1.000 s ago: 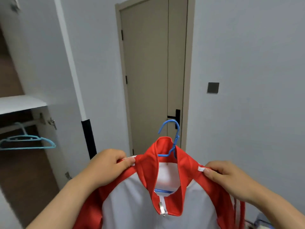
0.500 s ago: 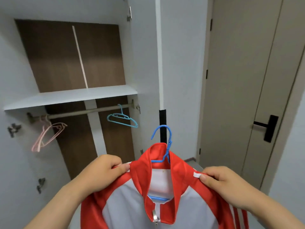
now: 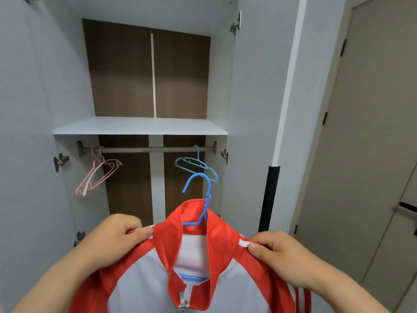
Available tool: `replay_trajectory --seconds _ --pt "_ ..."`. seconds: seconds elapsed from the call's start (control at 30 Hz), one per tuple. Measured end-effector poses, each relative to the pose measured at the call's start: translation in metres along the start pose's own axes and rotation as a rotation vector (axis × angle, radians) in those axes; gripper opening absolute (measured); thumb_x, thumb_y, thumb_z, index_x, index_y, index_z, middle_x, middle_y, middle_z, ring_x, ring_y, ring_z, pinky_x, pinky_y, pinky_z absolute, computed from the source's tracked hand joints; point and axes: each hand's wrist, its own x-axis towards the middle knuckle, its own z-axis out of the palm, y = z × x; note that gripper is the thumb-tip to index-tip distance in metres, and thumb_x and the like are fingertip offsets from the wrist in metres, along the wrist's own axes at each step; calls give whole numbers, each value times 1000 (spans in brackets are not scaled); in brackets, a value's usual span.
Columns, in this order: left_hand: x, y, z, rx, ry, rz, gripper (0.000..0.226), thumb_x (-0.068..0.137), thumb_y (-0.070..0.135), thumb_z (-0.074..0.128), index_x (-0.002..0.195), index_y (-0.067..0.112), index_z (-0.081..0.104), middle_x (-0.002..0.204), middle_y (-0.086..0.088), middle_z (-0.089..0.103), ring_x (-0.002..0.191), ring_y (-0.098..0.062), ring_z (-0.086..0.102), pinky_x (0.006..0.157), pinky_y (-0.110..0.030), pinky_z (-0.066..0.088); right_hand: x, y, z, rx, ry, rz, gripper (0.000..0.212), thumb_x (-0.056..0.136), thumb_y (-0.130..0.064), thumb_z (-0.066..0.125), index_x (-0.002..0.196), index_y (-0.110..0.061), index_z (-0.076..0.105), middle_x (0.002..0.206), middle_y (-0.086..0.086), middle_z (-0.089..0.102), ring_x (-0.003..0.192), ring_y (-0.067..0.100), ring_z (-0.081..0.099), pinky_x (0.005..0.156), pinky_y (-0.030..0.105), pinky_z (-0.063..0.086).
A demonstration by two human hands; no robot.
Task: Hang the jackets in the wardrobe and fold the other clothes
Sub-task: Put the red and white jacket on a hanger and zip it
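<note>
Hands | left hand (image 3: 115, 237) and right hand (image 3: 282, 256) each pinch a shoulder of red-and-white jacket (image 3: 191, 263) | blue hanger (image 3: 199, 199) hook rises between the fingers | wardrobe rail (image 3: 149, 150) above, beyond fingertips

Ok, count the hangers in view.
3: a pink hanger left on the rod, a teal hanger right on it, and a blue hanger inside the red jacket. The pink one may be two overlapping.

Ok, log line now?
left hand, right hand: grip red-and-white zip jacket shoulders | blue plastic hanger: in jacket, off metal wardrobe rail
</note>
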Motion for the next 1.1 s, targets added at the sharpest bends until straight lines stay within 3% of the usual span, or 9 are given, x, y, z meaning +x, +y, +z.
replay_trajectory --seconds 0.1,0.23,0.37,0.47,0.63,0.77,0.87,1.03,1.1 --pt "16 -26 -6 -23 10 -8 41 89 35 67 50 32 56 50 11 51 54 -6 52 51 -17 36 32 -9 9 -23 -18 -6 51 87 -60 48 83 -11 63 78 3 64 68 5 53 71 34 48" --pt "44 -64 -13 -48 6 -23 40 89 36 67 50 32 57 52 11 53 55 -6 54 51 -16 37 77 -21 22 -16 -15 34 56 81 -65 48 83 -12 65 85 9 67 69 4 55 73 36 51" --pt "72 -104 -15 -72 15 -61 35 87 39 67 55 29 60 56 7 57 56 -7 56 52 -16 39 122 -22 40 38 -10 50 33 96 -39 58 83 -10 69 82 10 67 70 3 55 70 32 48" --pt "90 -129 -9 -70 -13 -96 35 87 42 67 53 36 61 55 12 59 56 -7 57 54 -20 40 151 -21 58 108 -23 75 34 94 -34 63 79 -4 66 66 -1 55 64 4 49 63 29 41" --pt "117 -165 4 -59 -28 -114 31 86 44 68 57 45 59 55 16 56 55 -10 55 54 -26 44 185 -12 88 226 43 127 68 70 -64 68 75 4 60 63 -3 47 61 7 42 58 28 33" --pt "141 -187 15 -41 -52 -158 42 85 45 68 50 26 55 54 6 56 56 -10 55 56 -30 45 209 2 99 250 46 156 72 67 -67 67 72 3 58 63 -2 44 61 10 39 60 30 31" --pt "160 -191 22 -25 -59 -172 43 85 44 67 50 25 51 54 5 53 57 -11 53 55 -27 42 229 12 100 290 69 165 89 57 -82 69 72 4 56 64 -1 43 63 11 38 60 30 30" --pt "204 -202 27 -1 -43 -201 40 85 40 70 51 27 52 55 9 53 58 -9 54 54 -23 39 274 29 96 383 71 158 45 86 -32 74 72 7 59 61 0 45 61 9 38 59 27 29" --pt "223 -206 30 22 -54 -219 37 88 38 68 55 28 53 58 9 54 60 -9 54 55 -18 37 298 38 95 371 56 144 36 90 -20 71 71 7 58 59 -1 43 59 8 36 57 25 28"
